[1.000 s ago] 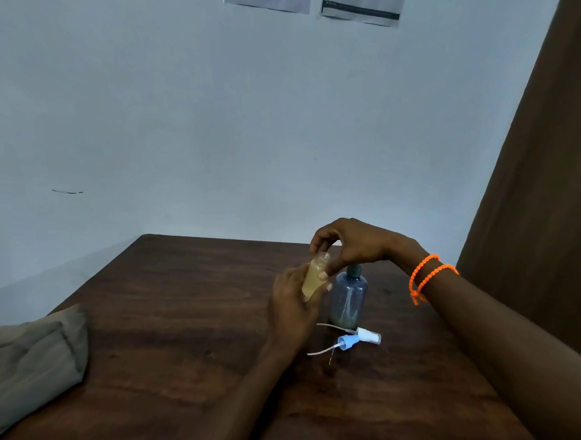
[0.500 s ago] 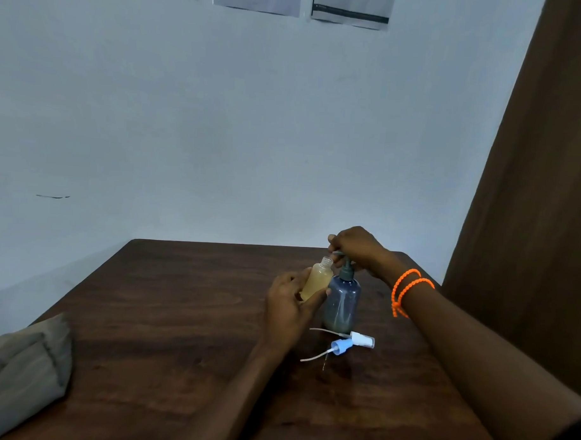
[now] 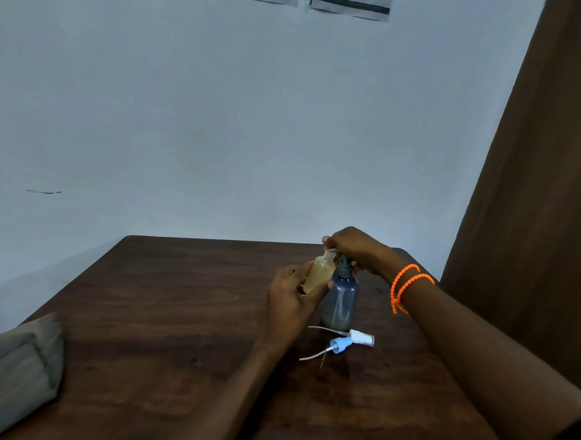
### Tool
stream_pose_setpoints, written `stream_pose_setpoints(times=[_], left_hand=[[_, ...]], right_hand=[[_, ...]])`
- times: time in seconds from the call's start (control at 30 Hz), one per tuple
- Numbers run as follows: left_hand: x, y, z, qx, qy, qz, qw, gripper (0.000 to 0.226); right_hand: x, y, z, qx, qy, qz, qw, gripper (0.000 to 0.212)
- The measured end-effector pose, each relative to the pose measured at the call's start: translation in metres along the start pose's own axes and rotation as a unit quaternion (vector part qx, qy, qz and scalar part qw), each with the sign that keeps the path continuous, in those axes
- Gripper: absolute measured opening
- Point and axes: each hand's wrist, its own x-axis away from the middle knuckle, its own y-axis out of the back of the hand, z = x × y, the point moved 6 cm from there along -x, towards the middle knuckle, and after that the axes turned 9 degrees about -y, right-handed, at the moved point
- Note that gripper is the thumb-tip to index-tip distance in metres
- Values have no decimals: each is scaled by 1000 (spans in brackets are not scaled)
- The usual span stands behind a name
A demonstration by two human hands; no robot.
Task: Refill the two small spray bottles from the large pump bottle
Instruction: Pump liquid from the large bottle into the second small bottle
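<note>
Left hand (image 3: 291, 305) grips tilted small amber bottle (image 3: 319, 272), mouth under pump spout. Right hand (image 3: 355, 250) curls over pump bottle (image 3: 340, 302) head; bottle upright on table (image 3: 167, 314).

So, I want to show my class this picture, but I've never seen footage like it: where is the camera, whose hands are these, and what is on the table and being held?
No machine here: a person wears a camera on the head, so it looks down at their own arms. The left hand holds a small open bottle of yellowish liquid, tilted with its mouth under the spout of the large grey pump bottle, which stands on the dark wooden table. The right hand, with orange bead bracelets at the wrist, rests on the pump head. Two removed spray tops, one white and one blue, lie in front. A folded grey cloth sits at far left.
</note>
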Motion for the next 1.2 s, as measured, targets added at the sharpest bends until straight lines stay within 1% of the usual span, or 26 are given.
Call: stream_pose_setpoints(times=[0.2,0.4,0.57,0.67,0.93,1.07,1.2], left_hand=[[0,-1,0,5,-1,0,1000,43],[1,-2,-2,-23,-14,11,1000,45],[2,-2,0,-10,-1,6,1000,44],[1,-2,-2,-11,-8,4,1000,43],[3,0,-5,-7,-5,6,1000,43],[1,-2,-3,-15,-9,11,1000,41],[2,-1,-1,-19,-3,4,1000,43]], right_hand=[[-5,-5,-1,-4,-3,9,1000,24],[-7,-6,-16,-19,-17,4,1000,26],[-2,-2,-11,6,-17,15,1000,26],[-4,-3,-14,-2,-22,6,1000,27],[-1,-3,-12,4,-27,18,999,37],[-2,-5,-13,-5,-28,8,1000,32],[0,-5,-11,-2,-35,19,999,33]])
